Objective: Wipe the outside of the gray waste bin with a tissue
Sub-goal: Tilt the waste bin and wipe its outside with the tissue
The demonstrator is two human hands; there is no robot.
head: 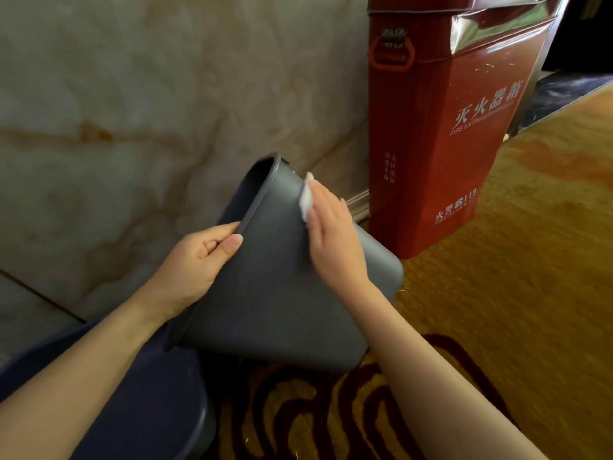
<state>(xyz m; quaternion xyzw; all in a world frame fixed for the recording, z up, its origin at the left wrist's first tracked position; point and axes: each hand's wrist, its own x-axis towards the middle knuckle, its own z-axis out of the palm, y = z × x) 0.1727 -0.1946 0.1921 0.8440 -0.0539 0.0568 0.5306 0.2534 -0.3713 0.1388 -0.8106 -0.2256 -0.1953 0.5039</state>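
The gray waste bin (pixel 272 287) lies tilted on its side above the carpet, its open mouth facing left toward the wall and its base to the right. My left hand (pixel 195 257) grips the bin's rim at the lower left, thumb on the outside. My right hand (pixel 335 234) presses a small white tissue (pixel 306 197) flat against the bin's upper outer wall near the rim. Most of the tissue is hidden under my fingers.
A red fire extinguisher box (pixel 444 127) stands against the marble wall (pixel 132 111) just right of the bin. A dark blue-gray rounded object (pixel 149 403) sits at the lower left. Patterned yellow and brown carpet (pixel 497 260) covers the floor.
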